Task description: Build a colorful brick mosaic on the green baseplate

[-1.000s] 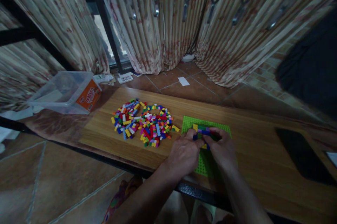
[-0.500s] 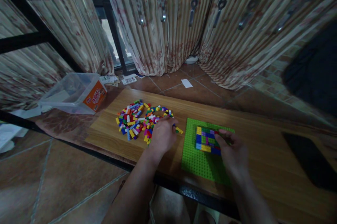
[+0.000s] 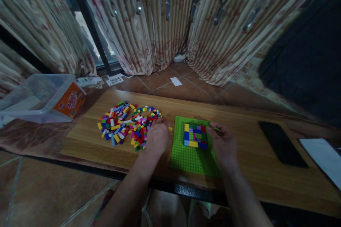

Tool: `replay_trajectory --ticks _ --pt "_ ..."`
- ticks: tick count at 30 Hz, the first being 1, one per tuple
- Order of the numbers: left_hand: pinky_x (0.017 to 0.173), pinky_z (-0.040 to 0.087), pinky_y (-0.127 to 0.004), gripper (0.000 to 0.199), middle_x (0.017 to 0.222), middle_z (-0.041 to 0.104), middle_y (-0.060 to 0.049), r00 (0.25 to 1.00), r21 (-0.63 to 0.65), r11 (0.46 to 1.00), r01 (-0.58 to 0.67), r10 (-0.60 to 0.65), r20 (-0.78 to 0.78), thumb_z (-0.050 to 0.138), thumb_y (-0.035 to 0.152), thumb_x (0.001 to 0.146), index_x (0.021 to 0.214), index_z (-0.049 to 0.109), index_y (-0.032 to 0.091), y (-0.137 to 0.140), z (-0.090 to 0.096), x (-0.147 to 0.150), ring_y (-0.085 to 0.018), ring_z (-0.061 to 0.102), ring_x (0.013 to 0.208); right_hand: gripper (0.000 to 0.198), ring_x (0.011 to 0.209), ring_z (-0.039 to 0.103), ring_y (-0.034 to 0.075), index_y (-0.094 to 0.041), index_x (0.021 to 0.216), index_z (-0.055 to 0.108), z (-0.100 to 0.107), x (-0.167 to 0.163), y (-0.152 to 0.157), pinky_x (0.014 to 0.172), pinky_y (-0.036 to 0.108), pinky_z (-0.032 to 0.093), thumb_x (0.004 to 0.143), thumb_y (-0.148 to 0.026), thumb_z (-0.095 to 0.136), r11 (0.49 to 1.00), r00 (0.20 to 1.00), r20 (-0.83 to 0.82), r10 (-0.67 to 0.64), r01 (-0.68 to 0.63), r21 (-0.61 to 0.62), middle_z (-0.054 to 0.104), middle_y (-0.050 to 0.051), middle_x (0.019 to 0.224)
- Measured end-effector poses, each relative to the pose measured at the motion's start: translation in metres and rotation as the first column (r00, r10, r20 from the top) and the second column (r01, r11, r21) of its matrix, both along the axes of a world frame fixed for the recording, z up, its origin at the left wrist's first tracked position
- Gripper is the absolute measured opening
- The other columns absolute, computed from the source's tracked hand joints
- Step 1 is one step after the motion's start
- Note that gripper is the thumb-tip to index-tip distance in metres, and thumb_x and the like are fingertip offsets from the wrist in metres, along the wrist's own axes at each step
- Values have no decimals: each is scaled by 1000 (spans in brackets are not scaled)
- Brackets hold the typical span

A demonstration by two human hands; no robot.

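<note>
Since the earlier frame, left hand [image 3: 157, 136] left the green baseplate [image 3: 186, 157] for the loose brick pile [image 3: 128, 125] at nine o'clock, fingers curled, contents indiscernible. Right hand [image 3: 223, 143], loosely curled, steadies the baseplate; should keep pressing flat.

Dim scene; daylight through window [image 3: 87, 38]; edges warped, soft.

Smooth wood-grain tabletop [image 3: 239, 113], studded green plastic baseplate [image 3: 186, 159], glossy plastic bricks [image 3: 125, 125], clear plastic tub [image 3: 34, 95], striped cloth curtains [image 3: 149, 31]
</note>
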State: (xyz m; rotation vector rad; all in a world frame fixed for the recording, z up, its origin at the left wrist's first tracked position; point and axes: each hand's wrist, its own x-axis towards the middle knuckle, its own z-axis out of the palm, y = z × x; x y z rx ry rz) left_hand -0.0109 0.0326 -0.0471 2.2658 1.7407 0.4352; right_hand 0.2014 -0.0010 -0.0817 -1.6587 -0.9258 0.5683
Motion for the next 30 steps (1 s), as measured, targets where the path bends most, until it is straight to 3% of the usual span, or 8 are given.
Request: replay_trajectory --ticks 4,7,10,13,16,19,25,30 --pt "84 51 -32 18 96 64 -5 967 -9 999 40 -36 250 52 11 83 94 64 19 -4 5 -2 -17 62 87 31 70 63 19 -18 87 68 17 -4 -2 65 33 49 68 -42 70 999 993 -117 -19 25 47 70 4 78" --pt "82 51 -28 17 93 63 -4 896 -17 995 98 -81 437 52 11 84 93 64 18 -9 6 2 -14 62 85 24 77 65 19 -20 86 70 27 -11 -8 71 33 52 74 -41 68 979 981 -94 172 -159 128 71 4 84" --pt "83 51 -29 15 94 64 -4 812 -14 987 162 -125 570 54 14 85 94 65 18 -14 4 12 -14 63 87 20 82 65 19 -24 90 72 31 -21 -15 75 35 53 79 -40 65 915 919 -12 394 -391 99 72 3 90" --pt "81 53 -28 15 98 66 -4 693 -55 976 211 -109 712 57 14 84 96 64 18 -19 2 23 -14 65 87 21 87 65 19 -26 96 72 29 -28 -20 80 37 53 79 -38 67 855 858 43 512 -514 69 72 2 96" --pt "81 55 -28 19 101 68 -4 587 -117 963 242 -49 808 58 12 82 99 62 18 -21 1 30 -14 68 88 21 88 66 19 -27 99 72 28 -31 -23 81 37 53 81 -37 67 847 850 27 525 -526 73 72 1 96" --pt "81 56 -28 20 98 70 -4 544 -177 949 261 7 839 59 12 81 100 61 17 -22 1 31 -14 69 87 18 86 67 19 -27 96 73 28 -30 -24 79 36 54 81 -36 67 858 862 -2 508 -506 89 73 1 94" --pt "82 56 -27 18 94 72 -4 576 -195 934 300 -14 818 58 12 82 98 63 16 -22 0 29 -14 69 88 19 89 68 20 -26 96 74 25 -30 -24 84 40 53 83 -37 65 877 877 -31 479 -476 72 74 2 97" --pt "80 53 -25 19 95 71 -3 741 -91 966 243 -124 659 54 12 83 97 65 18 -18 3 19 -14 67 86 22 88 68 22 -24 96 73 20 -24 -23 82 40 53 82 -40 65 896 896 -24 444 -443 44 74 3 96"
